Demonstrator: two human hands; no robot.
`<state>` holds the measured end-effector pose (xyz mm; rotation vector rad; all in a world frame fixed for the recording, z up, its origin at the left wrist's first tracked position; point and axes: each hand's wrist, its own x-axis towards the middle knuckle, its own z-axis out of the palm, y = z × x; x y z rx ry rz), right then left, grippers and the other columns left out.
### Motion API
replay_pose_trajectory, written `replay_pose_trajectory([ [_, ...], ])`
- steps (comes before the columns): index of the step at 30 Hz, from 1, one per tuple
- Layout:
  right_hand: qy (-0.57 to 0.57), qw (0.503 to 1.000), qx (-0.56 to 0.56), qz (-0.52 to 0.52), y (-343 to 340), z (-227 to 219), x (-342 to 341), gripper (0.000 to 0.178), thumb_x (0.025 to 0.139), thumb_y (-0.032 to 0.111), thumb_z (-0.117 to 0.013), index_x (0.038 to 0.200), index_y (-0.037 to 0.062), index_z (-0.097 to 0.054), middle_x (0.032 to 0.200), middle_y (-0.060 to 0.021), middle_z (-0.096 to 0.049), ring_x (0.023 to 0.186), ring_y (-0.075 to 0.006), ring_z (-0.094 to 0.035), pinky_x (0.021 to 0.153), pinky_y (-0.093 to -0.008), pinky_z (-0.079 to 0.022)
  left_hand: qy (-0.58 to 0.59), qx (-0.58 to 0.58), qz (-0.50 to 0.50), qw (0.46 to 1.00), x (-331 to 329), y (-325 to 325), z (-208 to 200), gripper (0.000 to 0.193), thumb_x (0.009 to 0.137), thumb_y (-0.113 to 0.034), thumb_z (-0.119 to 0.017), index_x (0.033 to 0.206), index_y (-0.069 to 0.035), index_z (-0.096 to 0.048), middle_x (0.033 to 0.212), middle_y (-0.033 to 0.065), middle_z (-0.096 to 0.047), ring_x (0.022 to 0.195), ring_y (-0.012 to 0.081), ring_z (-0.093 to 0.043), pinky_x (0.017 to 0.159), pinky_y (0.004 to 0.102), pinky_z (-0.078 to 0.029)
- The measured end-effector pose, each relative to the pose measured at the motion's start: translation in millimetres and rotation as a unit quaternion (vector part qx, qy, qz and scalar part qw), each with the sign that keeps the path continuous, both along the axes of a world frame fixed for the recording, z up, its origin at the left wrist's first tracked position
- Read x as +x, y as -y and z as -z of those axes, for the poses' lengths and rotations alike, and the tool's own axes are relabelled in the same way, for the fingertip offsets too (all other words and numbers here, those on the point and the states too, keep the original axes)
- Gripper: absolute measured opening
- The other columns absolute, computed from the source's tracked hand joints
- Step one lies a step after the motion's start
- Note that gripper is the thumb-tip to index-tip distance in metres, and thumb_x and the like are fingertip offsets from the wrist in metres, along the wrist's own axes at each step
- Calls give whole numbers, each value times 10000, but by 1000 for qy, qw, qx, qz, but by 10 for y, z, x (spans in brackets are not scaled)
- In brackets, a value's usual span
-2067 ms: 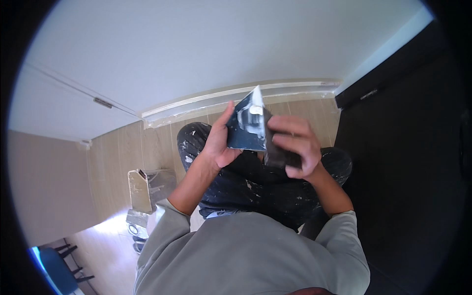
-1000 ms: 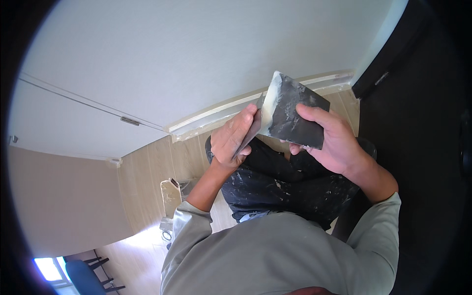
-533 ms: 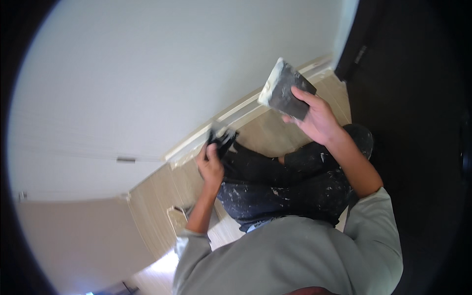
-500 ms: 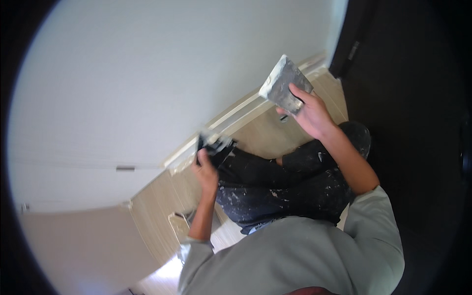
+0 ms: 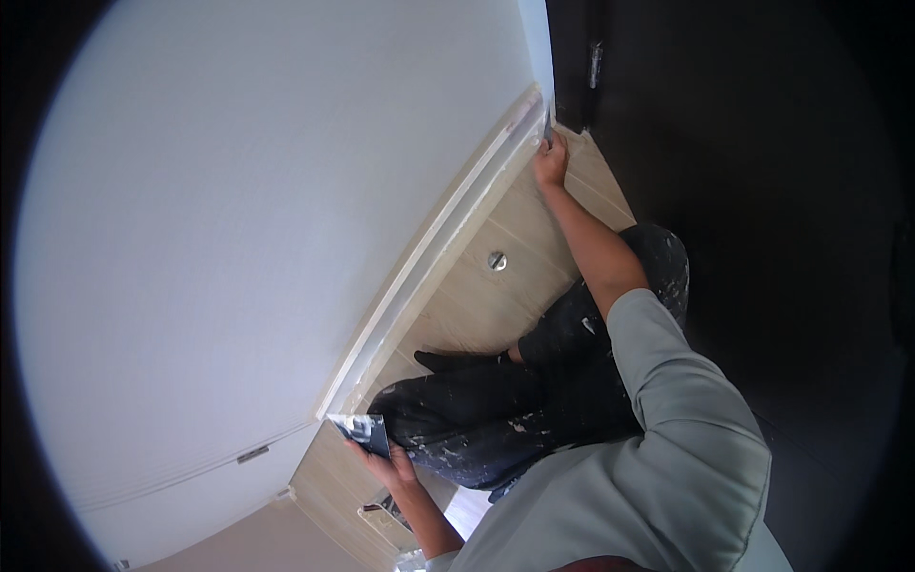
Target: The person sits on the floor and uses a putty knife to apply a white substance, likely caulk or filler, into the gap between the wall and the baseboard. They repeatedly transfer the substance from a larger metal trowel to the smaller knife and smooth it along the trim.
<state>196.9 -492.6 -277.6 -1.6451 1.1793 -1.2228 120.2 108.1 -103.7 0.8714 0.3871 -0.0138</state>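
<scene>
My left hand (image 5: 389, 467) grips a dark, flat-bladed putty knife (image 5: 370, 437) with white paste smeared over its blade. It is low on the left, beside my knee and close to the near end of the baseboard (image 5: 440, 250). Stretched far forward, my right hand (image 5: 551, 162) is closed on a grey scraper; only a thin edge of its blade shows. That blade is up against the baseboard's far end, by the corner next to the dark door. White paste streaks run along the baseboard's lower edge.
A white wall (image 5: 257, 219) rises above the baseboard. A round metal fitting (image 5: 497, 260) is set on the wood-look floor (image 5: 467, 310). On my right stands a dark door (image 5: 743, 210). My paint-spotted legs (image 5: 515, 424) are folded below me. A tray-like item (image 5: 386, 515) lies behind my left forearm.
My right hand has reached forward with the scraper, from above the floor to the baseboard's far corner. My left hand has come back lower with the putty knife. The view has shifted.
</scene>
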Motion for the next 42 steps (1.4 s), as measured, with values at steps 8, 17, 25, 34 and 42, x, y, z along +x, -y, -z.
replay_pose_trajectory([
  [8,-21,998,-54,27,385,289,260,343,894,-3,-521,1227,-36,-595,1166,-235,-602,1097,-407,-568,953,-445,-452,-1,37,-13,999,-6,100,-74,400,997,-299,-562,1275,-12,-553,1151,117,-677,963,195,-688,804,300,-606],
  [17,-19,995,-76,60,521,321,420,342,897,-3,-533,1232,-26,-594,1158,-225,-603,1098,-397,-570,951,-439,-456,-10,47,-27,998,33,203,-132,388,994,-287,-568,1247,8,-561,1119,119,-688,948,187,-692,775,283,-615],
  [25,-40,997,-43,58,548,281,529,381,897,-11,-536,1276,-45,-569,1222,-231,-575,1146,-397,-547,996,-437,-440,-19,59,-51,997,21,288,-181,365,992,-278,-574,1235,-6,-574,1110,111,-691,921,186,-696,760,284,-612],
  [34,-14,998,-69,4,614,346,532,458,851,2,-595,1306,-25,-559,1267,-214,-565,1166,-380,-545,1028,-412,-421,-18,59,-44,997,37,143,-104,392,991,-292,-574,1253,0,-561,1123,117,-687,930,188,-696,768,289,-614],
  [42,-18,998,-3,-64,552,380,336,478,756,19,-642,1232,55,-634,1195,-155,-628,1133,-350,-580,983,-403,-457,-5,49,-19,999,39,276,-178,416,997,-295,-562,1274,14,-538,1137,133,-675,962,204,-685,799,292,-609],
])
